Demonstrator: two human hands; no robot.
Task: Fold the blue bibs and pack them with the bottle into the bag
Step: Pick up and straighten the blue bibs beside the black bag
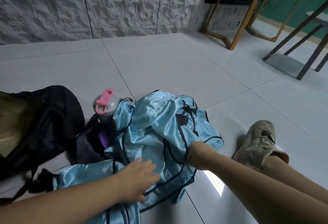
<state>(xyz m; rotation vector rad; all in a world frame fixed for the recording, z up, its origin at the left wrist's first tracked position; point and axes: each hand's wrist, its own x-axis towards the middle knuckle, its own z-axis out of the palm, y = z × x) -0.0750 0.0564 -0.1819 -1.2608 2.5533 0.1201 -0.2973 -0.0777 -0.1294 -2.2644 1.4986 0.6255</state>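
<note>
On the pale tiled floor [177, 60] the black bag [44, 126] lies at nine o'clock of the heaped blue bibs [152, 128], the bottle [106, 105] upright between them, while the left hand [140, 176] presses flat, fingers spread, on the cloth and the right hand [192, 150], buried in folds, hides its grip.

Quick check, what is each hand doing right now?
Left hand: open, fingers resting flat on the blue bibs.
Right hand: buried in the bib fabric, fingers hidden; cannot tell whether it grips.
</note>
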